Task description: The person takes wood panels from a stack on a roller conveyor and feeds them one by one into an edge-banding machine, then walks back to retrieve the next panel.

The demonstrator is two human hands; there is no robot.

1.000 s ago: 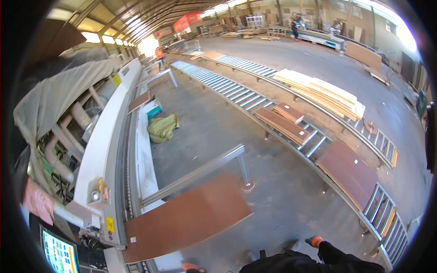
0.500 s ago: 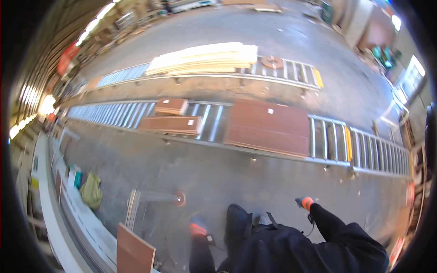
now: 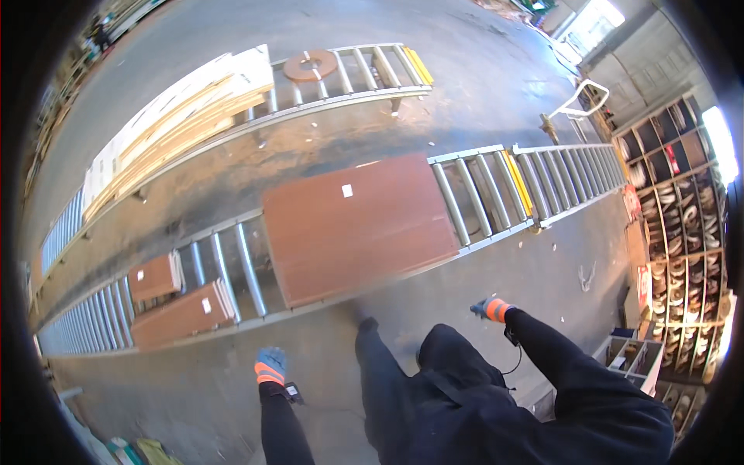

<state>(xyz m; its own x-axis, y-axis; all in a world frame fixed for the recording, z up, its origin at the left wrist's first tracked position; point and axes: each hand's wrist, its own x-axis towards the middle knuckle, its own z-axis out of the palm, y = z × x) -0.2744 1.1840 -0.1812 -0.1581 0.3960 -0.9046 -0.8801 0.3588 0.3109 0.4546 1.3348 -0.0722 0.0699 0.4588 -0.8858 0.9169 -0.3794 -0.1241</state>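
Note:
My left hand (image 3: 271, 364), in a blue-grey glove with an orange band, hangs over the floor in front of the near roller conveyor (image 3: 252, 263). Its fingers are loosely bent and nothing shows in them. My right hand (image 3: 490, 308), gloved the same way, is held out to the right, its fingers a little apart and empty. Neither touches anything. Beyond them, a stack of large brown panels (image 3: 356, 232) lies on the conveyor with a small white label on top. Two stacks of smaller brown boards (image 3: 182, 314) (image 3: 155, 277) lie to its left.
A second roller conveyor (image 3: 349, 97) behind carries pale boards (image 3: 178, 116) and a brown ring-shaped roll (image 3: 310, 66). At the right stands a shelf rack (image 3: 682, 248) full of rolls. A white-framed cart (image 3: 577, 101) is at the back right, and a grey divided bin (image 3: 632, 360) near my right arm.
My view has swung to the right and come nearer the conveyor, bringing the shelf rack into sight. My left hand has risen forward; both hands remain empty.

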